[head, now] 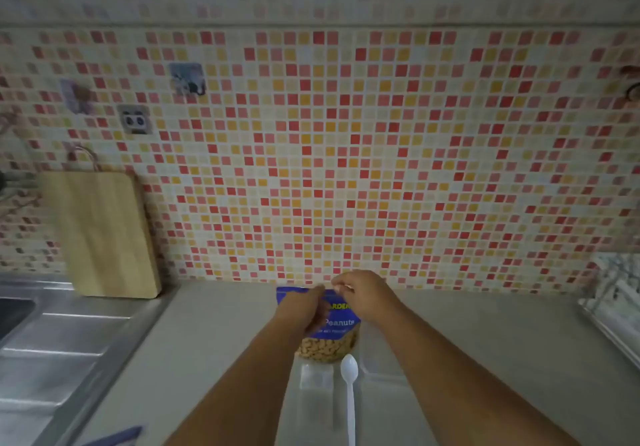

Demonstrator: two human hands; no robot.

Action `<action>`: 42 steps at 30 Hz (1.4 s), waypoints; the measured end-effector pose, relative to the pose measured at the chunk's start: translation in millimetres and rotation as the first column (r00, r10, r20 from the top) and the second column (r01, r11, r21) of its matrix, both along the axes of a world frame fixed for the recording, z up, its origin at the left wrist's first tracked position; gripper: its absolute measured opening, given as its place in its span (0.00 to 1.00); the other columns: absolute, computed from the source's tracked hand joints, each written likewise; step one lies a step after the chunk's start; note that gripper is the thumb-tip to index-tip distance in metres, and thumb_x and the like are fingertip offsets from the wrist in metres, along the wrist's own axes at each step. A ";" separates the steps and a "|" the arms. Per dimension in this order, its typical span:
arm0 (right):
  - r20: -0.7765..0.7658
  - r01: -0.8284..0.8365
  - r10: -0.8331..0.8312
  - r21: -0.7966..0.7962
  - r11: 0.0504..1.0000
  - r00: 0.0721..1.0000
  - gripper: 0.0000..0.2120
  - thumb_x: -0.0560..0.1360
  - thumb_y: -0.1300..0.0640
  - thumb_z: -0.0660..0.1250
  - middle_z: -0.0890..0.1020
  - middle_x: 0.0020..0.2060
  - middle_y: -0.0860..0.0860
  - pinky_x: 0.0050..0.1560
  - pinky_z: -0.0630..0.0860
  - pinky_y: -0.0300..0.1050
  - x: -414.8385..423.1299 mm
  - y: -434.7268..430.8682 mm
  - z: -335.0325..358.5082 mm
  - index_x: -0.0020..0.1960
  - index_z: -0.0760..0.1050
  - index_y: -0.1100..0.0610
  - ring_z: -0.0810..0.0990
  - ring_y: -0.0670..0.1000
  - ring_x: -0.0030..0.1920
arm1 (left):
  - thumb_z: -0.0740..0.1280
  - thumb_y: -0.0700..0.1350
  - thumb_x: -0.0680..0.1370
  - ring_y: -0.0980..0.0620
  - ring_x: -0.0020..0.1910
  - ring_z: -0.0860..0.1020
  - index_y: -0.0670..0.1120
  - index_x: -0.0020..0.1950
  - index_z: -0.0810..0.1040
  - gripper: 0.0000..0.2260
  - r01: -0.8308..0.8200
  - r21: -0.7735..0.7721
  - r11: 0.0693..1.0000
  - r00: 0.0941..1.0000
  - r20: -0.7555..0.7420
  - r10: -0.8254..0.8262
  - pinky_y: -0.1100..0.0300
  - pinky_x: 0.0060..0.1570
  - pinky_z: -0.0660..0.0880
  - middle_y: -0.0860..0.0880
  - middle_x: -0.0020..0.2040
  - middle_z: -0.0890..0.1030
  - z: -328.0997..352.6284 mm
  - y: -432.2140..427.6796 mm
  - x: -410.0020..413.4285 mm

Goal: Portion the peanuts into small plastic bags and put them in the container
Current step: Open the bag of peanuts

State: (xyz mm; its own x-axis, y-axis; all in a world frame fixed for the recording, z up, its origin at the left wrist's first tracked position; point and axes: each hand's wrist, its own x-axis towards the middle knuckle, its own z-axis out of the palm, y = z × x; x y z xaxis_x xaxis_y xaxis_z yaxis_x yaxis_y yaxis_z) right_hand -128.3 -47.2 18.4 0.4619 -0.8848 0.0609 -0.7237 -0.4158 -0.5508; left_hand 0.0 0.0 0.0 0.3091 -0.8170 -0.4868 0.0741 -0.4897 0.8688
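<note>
While both arms reach forward in the head view, the peanut bag (pixel 337 324) stands upright on the grey counter (pixel 214 334), near the mosaic-tiled wall (pixel 346 154). Left hand (pixel 306 310) is closed on the bag's upper left edge; right hand (pixel 362 293) pinches the top right corner, fingers curled. Peanuts show through the clear lower window. White plastic spoon (pixel 349 386) lies just in front of the bag. Wooden cutting board (pixel 104 234) leans on the wall beside the steel sink (pixel 52 341).
</note>
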 end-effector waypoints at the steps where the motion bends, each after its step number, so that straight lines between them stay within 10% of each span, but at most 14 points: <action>1: -0.021 -0.004 0.004 0.004 1.000 1.000 0.13 0.79 0.55 0.60 0.81 0.59 0.52 0.58 0.73 0.46 0.9 -3.0 -2.9 0.60 0.78 0.54 0.78 0.53 0.58 | 0.62 0.53 0.78 0.52 0.26 0.74 0.42 0.34 0.78 0.19 -0.015 -0.001 1.000 0.999 -0.039 0.015 0.64 0.25 0.69 0.47 0.29 0.77 -1.4 -1.7 -0.4; 14: 0.212 -0.037 0.013 0.110 0.993 0.977 0.06 0.74 0.55 0.68 0.85 0.47 0.48 0.53 0.76 0.41 -3.3 -19.2 -24.8 0.47 0.83 0.54 0.80 0.46 0.50 | 0.67 0.42 0.76 0.49 0.31 0.77 0.40 0.41 0.80 0.07 -0.168 -0.046 0.985 0.955 -0.254 0.151 0.59 0.34 0.76 0.45 0.33 0.80 -19.3 -7.4 -2.5; 26: -0.227 -0.031 0.094 0.267 0.963 0.969 0.12 0.74 0.54 0.67 0.80 0.58 0.51 0.62 0.75 0.51 19.1 -36.0 14.5 0.55 0.82 0.54 0.76 0.54 0.59 | 0.67 0.39 0.73 0.46 0.37 0.78 0.39 0.38 0.79 0.05 -0.293 -0.060 0.954 0.929 -0.254 0.270 0.54 0.41 0.77 0.43 0.35 0.81 -26.7 -7.1 -9.3; 42: -0.152 0.149 -0.122 0.177 0.973 0.981 0.09 0.76 0.55 0.63 0.81 0.53 0.52 0.47 0.73 0.45 32.3 -32.9 -9.2 0.51 0.81 0.52 0.79 0.55 0.53 | 0.65 0.35 0.74 0.49 0.36 0.76 0.41 0.33 0.75 0.09 -0.347 -0.095 0.933 0.923 -0.212 0.322 0.53 0.41 0.77 0.44 0.34 0.78 -25.2 -10.7 -10.0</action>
State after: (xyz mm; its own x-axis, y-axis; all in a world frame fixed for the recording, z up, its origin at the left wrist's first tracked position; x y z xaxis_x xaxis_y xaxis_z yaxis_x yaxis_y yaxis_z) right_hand -96.0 -80.1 9.2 0.3292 -0.9292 -0.1680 -0.8412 -0.2077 -0.4992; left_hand -10.0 -10.7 -25.2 0.4872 -0.7414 -0.4615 0.3838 -0.2928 0.8757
